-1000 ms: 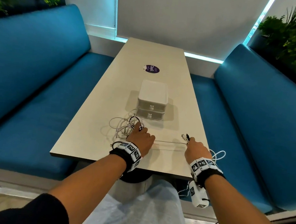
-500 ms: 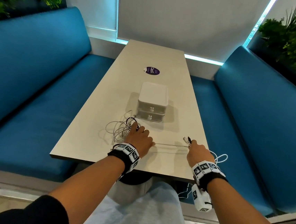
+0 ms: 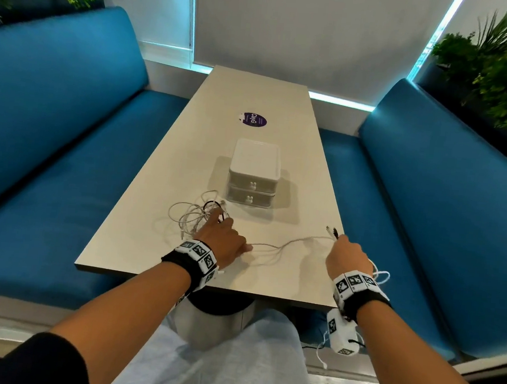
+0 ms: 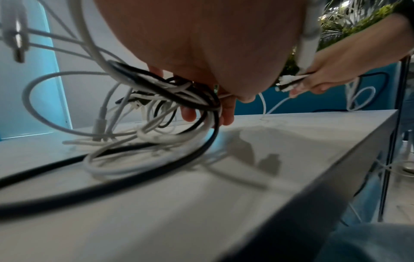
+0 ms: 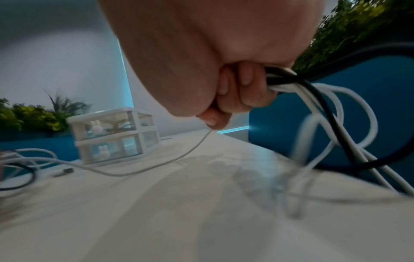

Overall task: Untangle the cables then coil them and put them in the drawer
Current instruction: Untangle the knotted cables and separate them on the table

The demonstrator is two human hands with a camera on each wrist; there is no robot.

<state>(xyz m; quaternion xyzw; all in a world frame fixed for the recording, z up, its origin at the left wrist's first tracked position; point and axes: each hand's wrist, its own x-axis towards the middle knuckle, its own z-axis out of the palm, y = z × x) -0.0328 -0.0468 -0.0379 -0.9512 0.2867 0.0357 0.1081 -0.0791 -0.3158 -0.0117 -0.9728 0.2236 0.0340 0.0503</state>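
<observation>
A tangle of white and black cables [image 3: 195, 215] [image 4: 156, 109] lies on the table in front of a small white two-drawer box [image 3: 253, 173] [image 5: 112, 136], both drawers closed. My left hand [image 3: 221, 235] [image 4: 208, 113] rests on the tangle with fingers curled round a bunch of its strands. My right hand [image 3: 345, 253] [image 5: 233, 95] is a fist gripping cable ends [image 3: 332, 231], white and black cables trailing from it [image 5: 318, 113] off the table's right edge. One thin white cable [image 3: 284, 244] [image 5: 156, 164] sags slack between the hands.
The beige table [image 3: 255, 99] is long and narrow, with blue bench seats [image 3: 49, 141] on both sides. A purple sticker [image 3: 254, 119] lies beyond the drawer box. Plants stand behind the benches. My lap is just below the near table edge [image 3: 206, 286].
The white cable between my hands was taut a second ago and now hangs slack in a curve. Both hands stay on the same spots of the table.
</observation>
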